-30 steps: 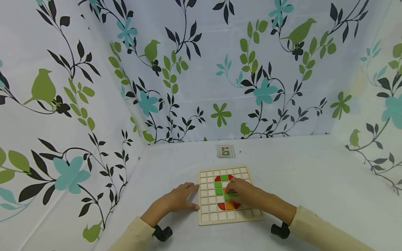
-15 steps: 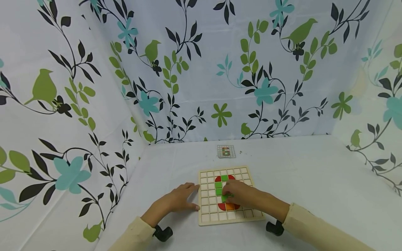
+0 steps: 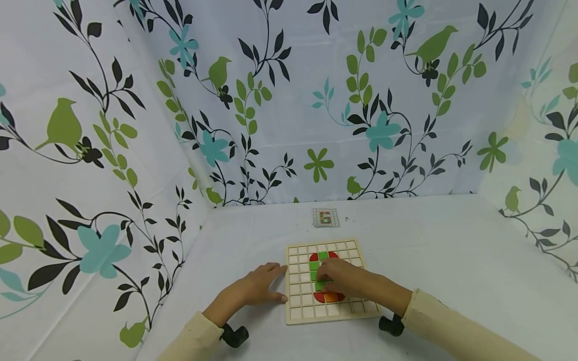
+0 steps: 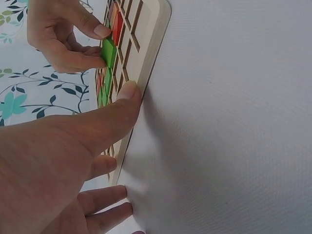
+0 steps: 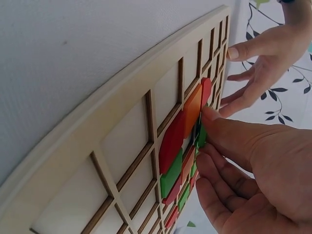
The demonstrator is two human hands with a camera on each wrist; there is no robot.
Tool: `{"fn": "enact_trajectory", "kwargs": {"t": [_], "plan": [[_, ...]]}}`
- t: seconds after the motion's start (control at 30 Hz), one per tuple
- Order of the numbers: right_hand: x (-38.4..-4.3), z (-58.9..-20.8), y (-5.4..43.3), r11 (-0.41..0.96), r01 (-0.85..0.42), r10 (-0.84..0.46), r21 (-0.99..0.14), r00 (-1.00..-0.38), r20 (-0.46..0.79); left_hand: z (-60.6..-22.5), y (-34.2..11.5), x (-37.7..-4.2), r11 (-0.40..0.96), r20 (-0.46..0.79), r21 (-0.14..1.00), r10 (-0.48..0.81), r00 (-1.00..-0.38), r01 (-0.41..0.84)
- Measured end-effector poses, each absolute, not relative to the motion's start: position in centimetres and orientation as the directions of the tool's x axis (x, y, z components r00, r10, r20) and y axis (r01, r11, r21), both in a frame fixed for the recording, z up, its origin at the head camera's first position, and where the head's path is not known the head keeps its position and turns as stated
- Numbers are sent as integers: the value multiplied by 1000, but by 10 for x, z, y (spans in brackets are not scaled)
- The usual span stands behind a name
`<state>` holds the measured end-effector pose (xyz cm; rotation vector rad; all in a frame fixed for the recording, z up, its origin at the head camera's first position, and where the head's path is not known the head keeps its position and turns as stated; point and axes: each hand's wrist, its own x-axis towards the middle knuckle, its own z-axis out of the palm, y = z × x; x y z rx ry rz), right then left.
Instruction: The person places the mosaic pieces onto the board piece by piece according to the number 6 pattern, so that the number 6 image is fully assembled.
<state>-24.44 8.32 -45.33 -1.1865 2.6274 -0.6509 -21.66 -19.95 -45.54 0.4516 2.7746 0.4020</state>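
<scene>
A square wooden grid board (image 3: 308, 312) lies on the white table with red, green and orange tiles set in several of its cells. My right hand (image 3: 344, 280) is over the middle of the board and pinches a green square tile (image 4: 108, 52) between thumb and fingers; the tile stands tilted above the cells in the left wrist view. My left hand (image 3: 258, 285) rests at the board's left edge, its thumb and fingertips touching the rim, fingers extended. An orange tile (image 5: 192, 111) sits between red tiles in the near row. My right hand hides some of the middle cells.
Behind the board lies a small card (image 3: 325, 217) printed with a grid and a coloured figure. Tiny specks (image 3: 346, 218) are beside it. A patterned curtain (image 3: 289, 100) with birds and leaves hangs behind and at the sides of the table.
My right hand has shifted slightly left across the board, carrying the green tile with it. The left hand and the board have stayed in place.
</scene>
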Motion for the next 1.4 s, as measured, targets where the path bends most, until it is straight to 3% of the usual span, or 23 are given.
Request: {"fn": "enact_trajectory", "kwargs": {"t": [0.83,1.4], "plan": [[-247,-458,76,541,-652,-762,-531,-647,18,-452,-200,-213,906,-246,333,352,-903,263],[-244,-459,68,596,-669,-742,-444,-670,14,-452,-199,-214,907,-251,332,349,-903,258]]}}
